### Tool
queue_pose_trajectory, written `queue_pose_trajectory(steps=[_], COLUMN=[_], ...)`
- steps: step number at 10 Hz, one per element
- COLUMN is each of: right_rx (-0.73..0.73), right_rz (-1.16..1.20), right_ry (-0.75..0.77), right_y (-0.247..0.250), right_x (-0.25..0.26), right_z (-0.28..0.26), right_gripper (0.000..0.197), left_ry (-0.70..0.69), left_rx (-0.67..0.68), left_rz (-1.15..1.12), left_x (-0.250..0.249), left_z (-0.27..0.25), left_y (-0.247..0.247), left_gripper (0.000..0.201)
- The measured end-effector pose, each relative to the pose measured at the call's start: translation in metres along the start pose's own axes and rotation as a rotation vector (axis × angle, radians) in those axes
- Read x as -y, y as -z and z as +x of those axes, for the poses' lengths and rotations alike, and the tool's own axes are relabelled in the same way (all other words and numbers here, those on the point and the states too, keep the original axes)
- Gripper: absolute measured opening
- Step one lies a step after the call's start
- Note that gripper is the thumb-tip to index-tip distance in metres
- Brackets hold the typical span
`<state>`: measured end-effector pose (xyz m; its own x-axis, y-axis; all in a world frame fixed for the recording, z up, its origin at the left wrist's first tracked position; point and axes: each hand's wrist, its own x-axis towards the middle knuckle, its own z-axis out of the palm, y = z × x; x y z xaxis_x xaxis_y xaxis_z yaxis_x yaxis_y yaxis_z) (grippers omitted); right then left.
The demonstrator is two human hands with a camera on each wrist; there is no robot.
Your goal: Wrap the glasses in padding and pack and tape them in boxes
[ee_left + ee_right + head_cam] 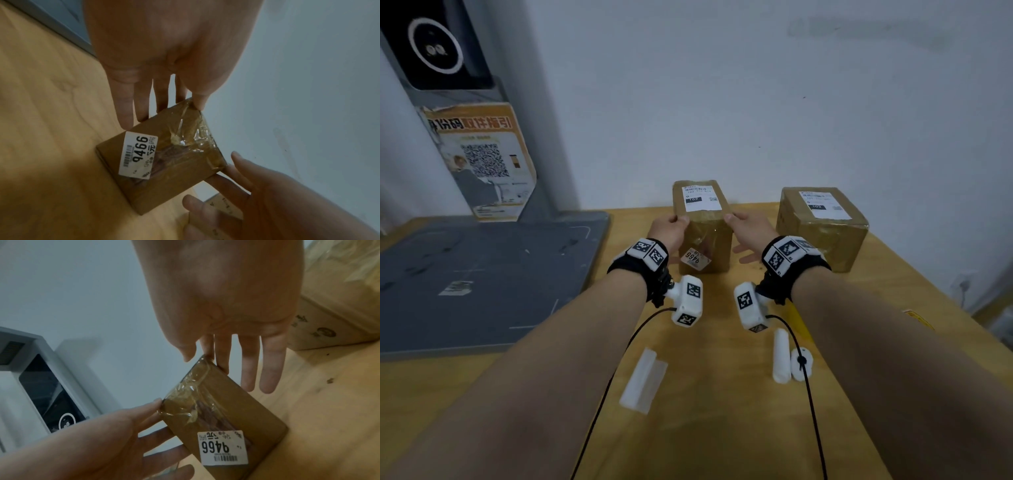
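A small brown cardboard box (703, 226), tall and oblong with clear glossy tape puckered over its near upper edge, stands on the pale wooden bench (722, 394) near the far wall. A white shipping label (702, 198) covers its top face, and a white sticker (695, 258) printed "9466" with a barcode sits low on its near face.

The left hand (671, 231) and the right hand (748, 229) flank the box, one on each side. In the wrist views the fingers of both hands are straight, laid flat against the box's side faces, with each thumb tip touching a taped upper corner; so each hand's grip is open, pressing the box rather than curling round it.

A second, squatter cardboard box (822, 226), also taped and labelled, stands well apart to the right. Nearer the person lie a folded piece of white foam padding (642, 382) and a white foam roll (780, 356) just beside a small white round piece (802, 363). A flat grey mat (482, 274) covers the bench's left part.
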<state>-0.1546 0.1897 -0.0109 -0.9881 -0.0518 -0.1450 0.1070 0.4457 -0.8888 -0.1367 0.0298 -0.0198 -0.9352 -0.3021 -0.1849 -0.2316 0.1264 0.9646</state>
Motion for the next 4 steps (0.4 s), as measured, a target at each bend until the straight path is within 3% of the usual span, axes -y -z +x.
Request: queue_pose_trajectory(steps=[1, 3, 4], right_rx=[0.056, 0.056, 0.025], right_rz=[0.032, -0.126, -0.274], right_ry=[-0.019, -0.032, 0.022], right_y=[0.004, 0.007, 0.010], right_x=[0.003, 0.012, 0.024], right_z=[-0.018, -0.055, -0.072], right_gripper=[0.045, 0.043, 0.045], left_ry=[-0.038, 0.014, -0.050], left_rx=[0.027, 0.053, -0.008], left_rz=[0.093, 0.138, 0.191], left_x=[0.001, 0.002, -0.008], left_z=[-0.016, -0.045, -0.055], left_y=[0.004, 0.017, 0.021], left_gripper=[0.033, 0.036, 0.053])
